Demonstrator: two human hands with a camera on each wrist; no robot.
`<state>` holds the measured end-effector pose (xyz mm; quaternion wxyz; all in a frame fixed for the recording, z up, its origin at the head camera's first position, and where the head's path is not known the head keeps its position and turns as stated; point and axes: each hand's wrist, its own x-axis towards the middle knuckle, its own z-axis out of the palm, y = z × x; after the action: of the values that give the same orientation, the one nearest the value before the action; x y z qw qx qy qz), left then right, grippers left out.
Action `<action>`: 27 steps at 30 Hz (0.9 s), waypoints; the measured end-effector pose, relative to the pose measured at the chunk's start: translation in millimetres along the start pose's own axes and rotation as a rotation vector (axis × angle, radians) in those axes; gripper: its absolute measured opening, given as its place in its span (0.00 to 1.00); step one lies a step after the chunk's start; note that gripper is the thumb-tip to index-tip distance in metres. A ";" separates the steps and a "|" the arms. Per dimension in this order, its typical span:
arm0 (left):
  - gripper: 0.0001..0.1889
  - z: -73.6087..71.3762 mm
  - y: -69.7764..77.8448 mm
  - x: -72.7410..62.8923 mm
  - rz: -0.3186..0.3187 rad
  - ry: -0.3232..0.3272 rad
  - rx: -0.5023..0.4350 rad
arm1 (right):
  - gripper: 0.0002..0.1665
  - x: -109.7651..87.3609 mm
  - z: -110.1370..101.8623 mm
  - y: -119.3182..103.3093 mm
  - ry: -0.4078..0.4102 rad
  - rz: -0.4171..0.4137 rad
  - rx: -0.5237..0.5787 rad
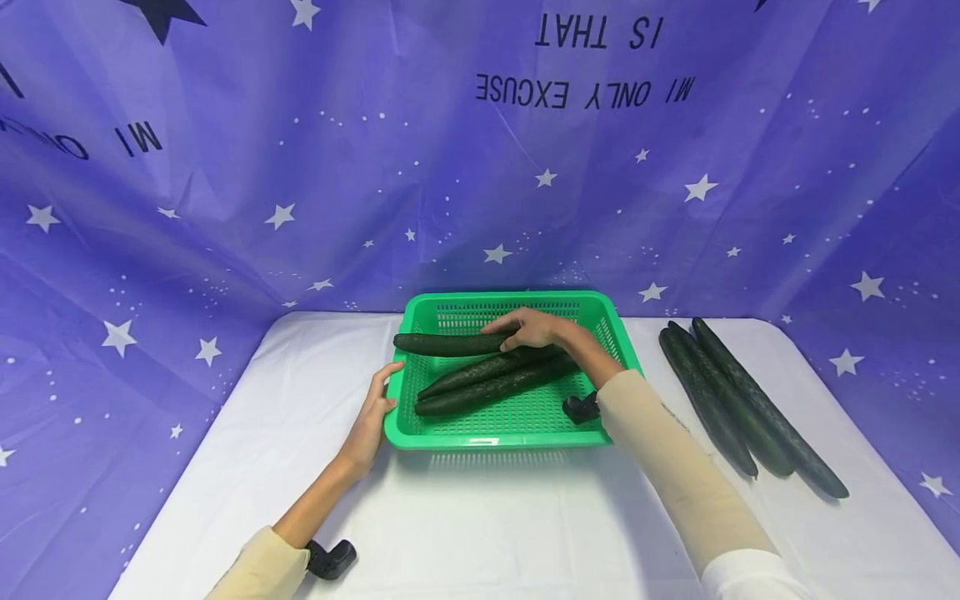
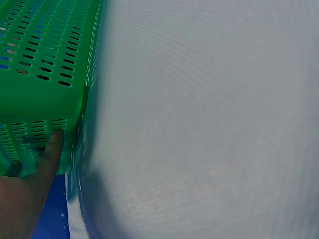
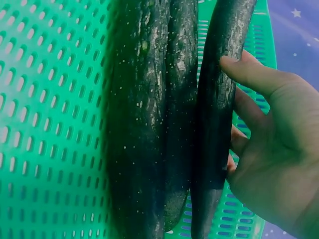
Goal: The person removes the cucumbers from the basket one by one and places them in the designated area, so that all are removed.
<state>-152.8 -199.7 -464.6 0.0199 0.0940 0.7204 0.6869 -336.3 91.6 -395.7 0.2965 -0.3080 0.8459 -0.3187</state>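
My right hand grips a dark green cucumber from the side, over the back part of a green plastic basket. Its thumb lies on the near side of the cucumber and its fingers reach round the other, as the right wrist view shows. Two more cucumbers lie side by side inside the basket, one nearer and one behind it. At the basket's left end, my left hand touches the rim and outer wall. In the left wrist view one straight finger presses the slotted wall.
Three cucumbers lie slanted beside one another on the white tablecloth, right of the basket. A purple star-patterned cloth hangs behind and at both sides. Black wrist devices are on both arms.
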 end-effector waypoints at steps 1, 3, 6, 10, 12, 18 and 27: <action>0.33 0.2 0.2 0.0 0.003 0.001 0.007 | 0.31 -0.1 0.5 0.9 -0.001 -0.002 -0.003; 0.33 0.4 0.5 -0.3 0.010 0.003 0.015 | 0.31 -0.2 1.2 1.9 -0.002 -0.011 0.000; 0.32 0.6 0.6 -0.2 0.014 0.003 0.014 | 0.31 -0.4 1.9 2.5 0.006 -0.020 -0.002; 0.33 0.8 1.0 -0.3 0.004 0.003 0.004 | 0.30 -0.5 2.3 1.3 0.009 -0.023 -0.012; 0.33 0.7 1.1 -0.4 0.001 0.003 0.001 | 0.30 -0.8 2.0 0.9 0.005 -0.018 -0.008; 0.32 1.7 1.7 -0.6 0.007 0.004 0.009 | 0.29 -6.3 -1.7 1.7 0.010 -0.026 0.039; 0.32 0.9 0.9 -1.1 -0.014 0.005 0.006 | 0.29 -20.7 -6.7 3.5 0.026 -0.053 0.088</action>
<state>-151.4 -199.0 -463.9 0.0225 0.0874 0.7232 0.6847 -329.0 110.9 -387.7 0.2902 -0.3129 0.8264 -0.3672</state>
